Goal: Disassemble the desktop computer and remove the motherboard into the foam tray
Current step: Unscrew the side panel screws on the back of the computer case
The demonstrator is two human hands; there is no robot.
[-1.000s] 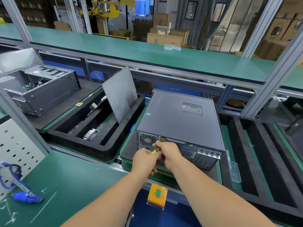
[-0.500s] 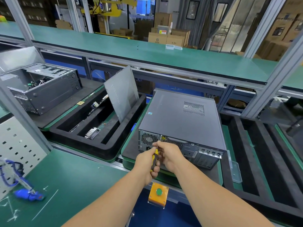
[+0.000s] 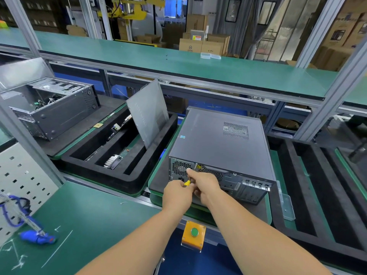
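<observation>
While the desktop computer [image 3: 218, 143] is lying closed on its pallet, both hands are working a screwdriver [image 3: 187, 182] at its rear panel: left hand [image 3: 177, 195] gripping the handle, right hand [image 3: 204, 184] pinching the shaft. Side cover coming off next; foam tray [image 3: 111, 175] is waiting beside it.

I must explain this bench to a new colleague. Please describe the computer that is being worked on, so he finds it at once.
Start from the long green shelf across the bench; below it lie black foam trays. The closed grey desktop computer lies on its side on a green-edged pallet, its rear panel facing the person. Unlike the open case at the far left, its cover is still on, and both hands hold a yellow-handled screwdriver at its rear.
</observation>
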